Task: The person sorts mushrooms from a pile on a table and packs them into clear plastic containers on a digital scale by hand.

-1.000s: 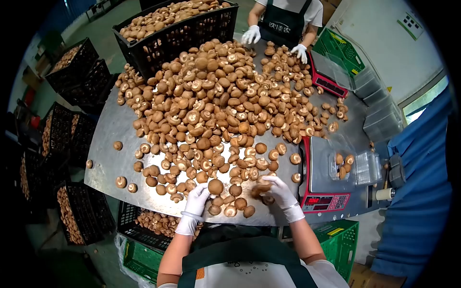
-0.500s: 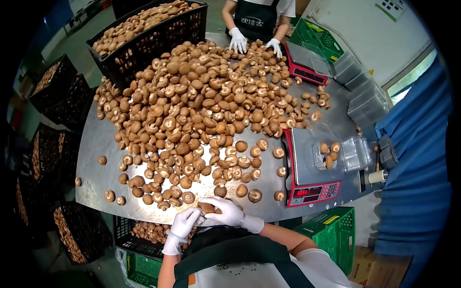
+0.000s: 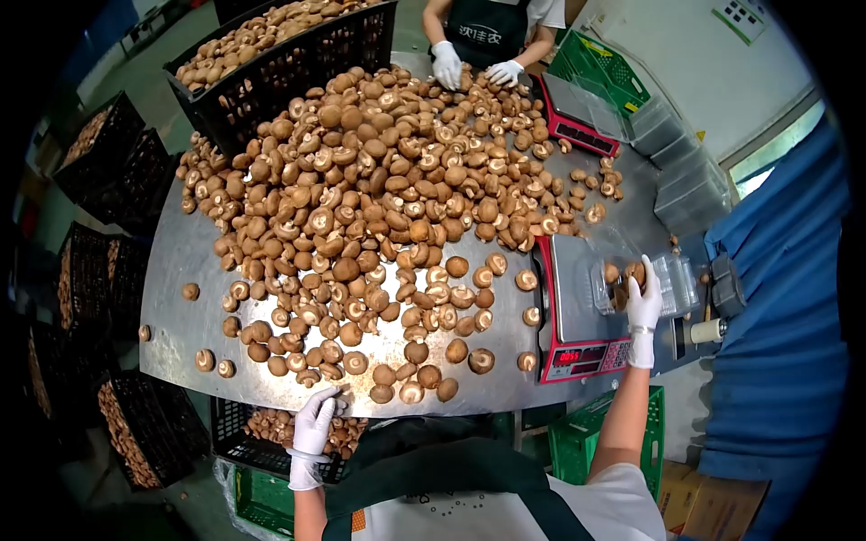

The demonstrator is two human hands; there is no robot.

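My right hand (image 3: 642, 311), in a white glove, reaches into a clear plastic container (image 3: 599, 293) on the near scale (image 3: 568, 298). Its fingers are curled round a brown shiitake mushroom (image 3: 635, 270), beside another mushroom (image 3: 612, 272) in the container. The fingers partly hide the contents. At the table's front edge, my gloved left hand (image 3: 312, 431) is closed with its fingertips together around something small that I cannot make out. Just to its right lie several loose mushrooms (image 3: 411, 392). The scale's red display is lit.
A large pile of shiitake mushrooms (image 3: 361, 180) covers the steel table (image 3: 189, 334). A co-worker's gloved hands (image 3: 446, 65) are at its far side, near a second scale (image 3: 582, 113). Black crates (image 3: 289, 77) stand left; stacked clear containers (image 3: 690, 185) stand right. A green crate (image 3: 649, 433) sits below.
My right hand has moved from the front edge to the container on the scale. My left hand has drawn slightly left and down. The mushroom held between both hands has left that spot.
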